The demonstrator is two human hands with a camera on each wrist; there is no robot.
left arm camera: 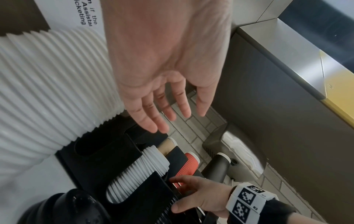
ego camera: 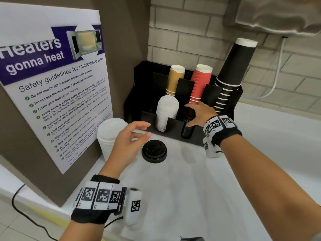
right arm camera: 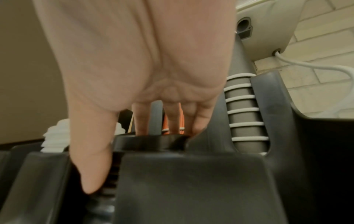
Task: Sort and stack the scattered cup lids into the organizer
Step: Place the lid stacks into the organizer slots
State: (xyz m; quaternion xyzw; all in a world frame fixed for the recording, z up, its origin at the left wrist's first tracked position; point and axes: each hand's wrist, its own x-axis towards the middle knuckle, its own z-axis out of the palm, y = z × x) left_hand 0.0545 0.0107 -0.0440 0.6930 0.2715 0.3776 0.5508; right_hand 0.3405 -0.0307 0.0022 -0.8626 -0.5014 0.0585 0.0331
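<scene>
Right hand (ego camera: 199, 114) working the black lid stack (ego camera: 187, 129) in the organizer (ego camera: 175, 131).
Its fingers are curling over the stack's top, thumb lying against its side. Left hand (ego camera: 127, 141) is hovering spread and relaxed above a loose black lid (ego camera: 154, 151) lying on the bench (ego camera: 191, 188), beside a loose white lid stack (ego camera: 106, 138).

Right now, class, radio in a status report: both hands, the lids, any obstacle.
Left hand open, holding nothing. Right hand has its grip on black lid stack in black plastic organizer. Loose black round lid on counter. No obstacle.
</scene>
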